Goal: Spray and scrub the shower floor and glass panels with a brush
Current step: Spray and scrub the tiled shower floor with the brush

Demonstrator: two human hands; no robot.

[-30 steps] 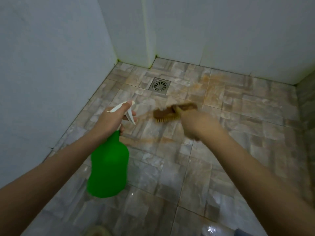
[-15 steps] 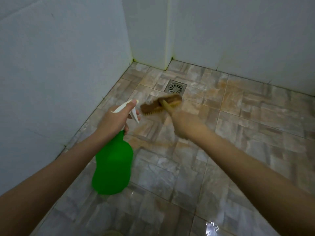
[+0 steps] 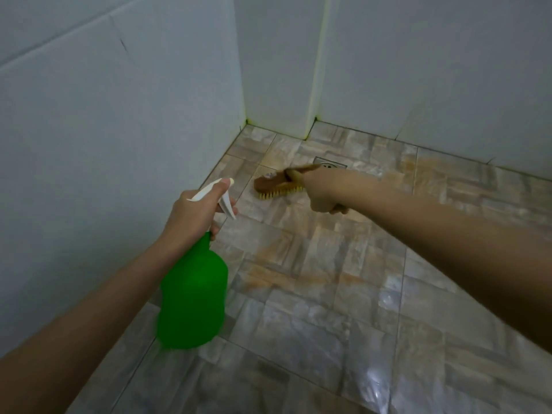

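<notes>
Green spray bottle (image 3: 193,294) — brown brush (image 3: 273,183)

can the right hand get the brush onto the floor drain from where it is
Probably yes. The right hand grips the brush right beside the drain, and nothing seems to lie on it. The left hand and spray bottle are off to the side.

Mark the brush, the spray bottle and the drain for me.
brush (image 3: 270,183): head view, on its wooden back.
bottle (image 3: 194,294): head view, on its green body.
drain (image 3: 336,166): head view, on the metal grate beside the brush handle.
</notes>
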